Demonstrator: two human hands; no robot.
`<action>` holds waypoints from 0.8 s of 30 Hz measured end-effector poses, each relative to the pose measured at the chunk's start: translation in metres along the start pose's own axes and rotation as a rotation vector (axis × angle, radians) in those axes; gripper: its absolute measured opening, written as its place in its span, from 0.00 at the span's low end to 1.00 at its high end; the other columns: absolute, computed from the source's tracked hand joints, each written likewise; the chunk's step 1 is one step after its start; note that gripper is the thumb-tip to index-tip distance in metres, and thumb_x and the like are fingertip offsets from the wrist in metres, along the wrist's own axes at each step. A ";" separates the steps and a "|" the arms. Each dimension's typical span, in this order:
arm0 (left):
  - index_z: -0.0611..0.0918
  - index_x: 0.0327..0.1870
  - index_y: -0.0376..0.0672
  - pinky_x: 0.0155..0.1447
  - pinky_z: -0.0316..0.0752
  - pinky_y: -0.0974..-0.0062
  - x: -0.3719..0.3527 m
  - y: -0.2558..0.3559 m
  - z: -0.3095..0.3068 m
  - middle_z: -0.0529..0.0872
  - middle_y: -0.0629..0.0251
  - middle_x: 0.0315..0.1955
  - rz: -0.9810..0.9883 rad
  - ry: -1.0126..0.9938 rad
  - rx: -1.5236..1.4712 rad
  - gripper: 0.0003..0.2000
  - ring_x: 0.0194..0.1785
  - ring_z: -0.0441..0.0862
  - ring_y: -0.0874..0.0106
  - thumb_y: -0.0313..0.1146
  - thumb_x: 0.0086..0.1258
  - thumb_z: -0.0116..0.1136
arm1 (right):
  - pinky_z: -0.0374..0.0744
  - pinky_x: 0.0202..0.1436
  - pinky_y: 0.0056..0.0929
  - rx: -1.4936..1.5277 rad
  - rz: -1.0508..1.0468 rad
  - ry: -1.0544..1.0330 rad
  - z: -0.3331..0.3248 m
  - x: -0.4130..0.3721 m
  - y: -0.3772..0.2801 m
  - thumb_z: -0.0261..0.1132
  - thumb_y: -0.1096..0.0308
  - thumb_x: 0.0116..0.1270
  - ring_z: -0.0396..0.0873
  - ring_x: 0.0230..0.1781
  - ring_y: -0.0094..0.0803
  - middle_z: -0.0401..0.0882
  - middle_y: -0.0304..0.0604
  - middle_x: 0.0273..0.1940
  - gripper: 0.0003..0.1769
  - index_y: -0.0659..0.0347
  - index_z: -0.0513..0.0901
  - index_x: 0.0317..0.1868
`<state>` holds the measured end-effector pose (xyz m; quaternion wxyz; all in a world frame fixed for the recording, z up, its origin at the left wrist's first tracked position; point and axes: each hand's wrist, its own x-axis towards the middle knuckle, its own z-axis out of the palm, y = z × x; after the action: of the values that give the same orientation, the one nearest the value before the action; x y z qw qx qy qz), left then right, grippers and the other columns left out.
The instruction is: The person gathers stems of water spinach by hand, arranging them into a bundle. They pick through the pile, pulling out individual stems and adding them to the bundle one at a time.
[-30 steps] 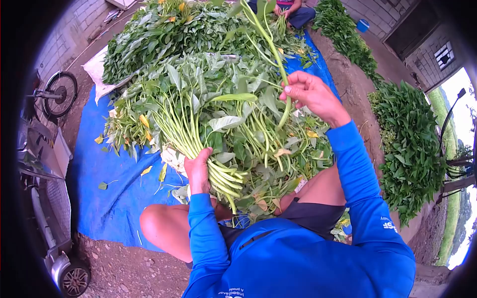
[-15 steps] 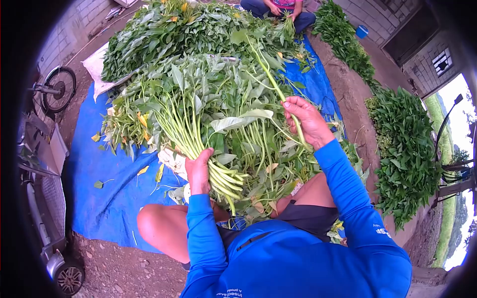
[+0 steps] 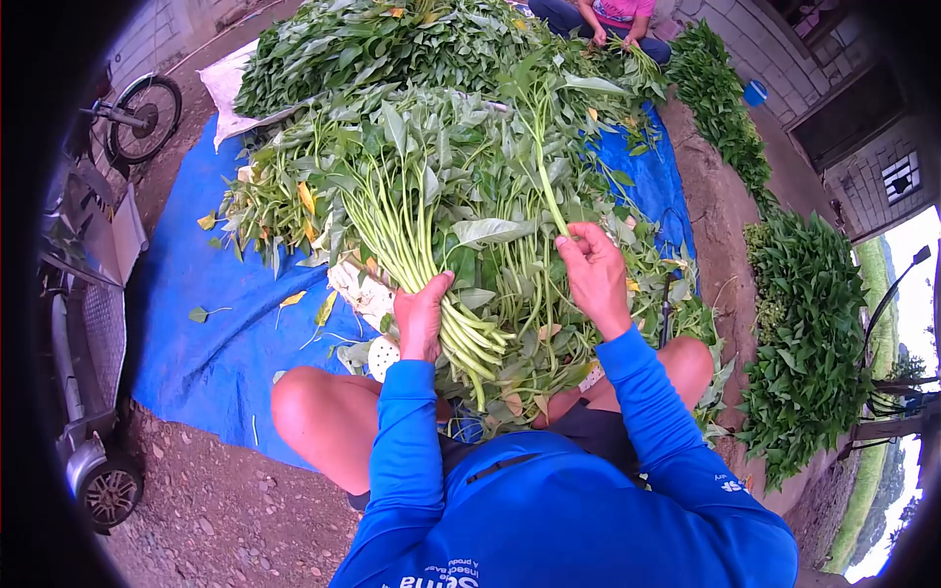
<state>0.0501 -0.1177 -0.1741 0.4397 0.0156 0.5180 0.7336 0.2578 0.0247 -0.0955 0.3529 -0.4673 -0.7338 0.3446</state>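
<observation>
My left hand (image 3: 421,316) is wrapped round a bundle of long green stems (image 3: 397,240), whose leafy tops point up and away while the cut ends stick out below the fist. To its right, my right hand (image 3: 594,274) pinches a single leafy stem (image 3: 547,186) near its lower end, apart from the bundle. Loose leafy greens (image 3: 490,186) lie heaped under and beyond both hands.
A blue tarp (image 3: 225,333) spreads under the heap. Another person (image 3: 613,20) sits at the far end holding greens. More greens (image 3: 804,323) line the right side. A motorcycle wheel (image 3: 147,120) and a metal vehicle part (image 3: 103,323) stand at the left.
The view has turned, so the scene sits further right. My right hand has come lower and closer to the bundle, and its stem now stands more upright. My left hand keeps its hold.
</observation>
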 end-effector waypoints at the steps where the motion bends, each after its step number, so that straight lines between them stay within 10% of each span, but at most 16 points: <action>1: 0.82 0.59 0.31 0.47 0.88 0.68 0.001 -0.003 0.001 0.91 0.56 0.47 -0.003 -0.006 -0.006 0.22 0.42 0.90 0.68 0.25 0.66 0.74 | 0.74 0.31 0.30 -0.073 -0.044 0.009 0.006 0.000 -0.010 0.71 0.67 0.77 0.78 0.27 0.23 0.87 0.39 0.31 0.12 0.65 0.86 0.54; 5: 0.82 0.57 0.31 0.45 0.90 0.66 -0.003 -0.009 0.004 0.90 0.54 0.46 -0.028 -0.031 -0.047 0.19 0.41 0.91 0.65 0.25 0.68 0.73 | 0.81 0.39 0.43 -0.183 0.008 -0.142 0.044 -0.013 -0.044 0.69 0.64 0.75 0.86 0.33 0.41 0.87 0.50 0.33 0.13 0.65 0.88 0.51; 13: 0.84 0.57 0.36 0.48 0.92 0.59 0.022 -0.049 -0.041 0.91 0.57 0.45 -0.418 -0.276 -0.355 0.15 0.42 0.92 0.62 0.34 0.76 0.69 | 0.83 0.48 0.32 0.189 0.573 -0.683 0.101 -0.042 0.026 0.69 0.62 0.79 0.85 0.42 0.27 0.91 0.41 0.41 0.15 0.66 0.90 0.54; 15: 0.83 0.58 0.36 0.50 0.91 0.59 0.027 -0.058 -0.046 0.91 0.56 0.45 -0.408 -0.275 -0.391 0.14 0.42 0.92 0.62 0.33 0.78 0.67 | 0.83 0.54 0.34 0.115 0.463 -0.673 0.110 -0.049 0.038 0.68 0.61 0.80 0.86 0.45 0.30 0.93 0.45 0.45 0.16 0.66 0.90 0.55; 20: 0.80 0.61 0.32 0.45 0.88 0.69 -0.001 -0.074 -0.009 0.90 0.59 0.45 0.333 0.243 -0.068 0.23 0.41 0.90 0.65 0.30 0.70 0.77 | 0.82 0.58 0.36 0.020 0.224 -0.713 0.125 -0.059 0.036 0.64 0.61 0.82 0.87 0.46 0.35 0.92 0.52 0.46 0.17 0.67 0.90 0.55; 24: 0.78 0.60 0.31 0.41 0.87 0.69 0.016 -0.069 -0.035 0.90 0.56 0.45 -0.072 -0.020 -0.116 0.23 0.38 0.90 0.65 0.22 0.66 0.74 | 0.84 0.58 0.42 -0.311 -0.022 -0.704 0.110 -0.042 0.003 0.67 0.62 0.76 0.90 0.48 0.49 0.91 0.58 0.46 0.17 0.68 0.90 0.53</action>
<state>0.0668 -0.1279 -0.2512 0.4713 -0.0214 0.4702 0.7459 0.1797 -0.0324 -0.1633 0.0082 -0.3604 -0.8586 0.3646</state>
